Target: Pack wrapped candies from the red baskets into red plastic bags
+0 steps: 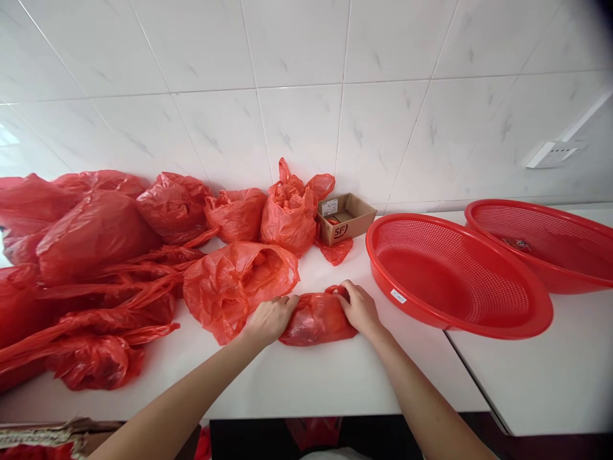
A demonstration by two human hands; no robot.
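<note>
A filled red plastic bag (317, 322) lies on the white table in front of me, its contents hidden inside. My left hand (272, 318) grips the bag's left side, fingers curled at its top edge. On the other side, my right hand (358, 308) has its thumb and fingers closed on the bag's upper right corner, by a handle loop. Just behind and to the left, a crumpled open red bag (225, 275) rests near my left hand. To the right of my right hand stands a red oval plastic basket (426, 268) with perforated sides.
Several full red bags (96, 236) crowd the left side and the wall. A small cardboard box (349, 220) stands by the wall. A second red basket (565, 239) sits at the far right, holding a small item. A gap between tables (474, 380) runs beneath the first basket.
</note>
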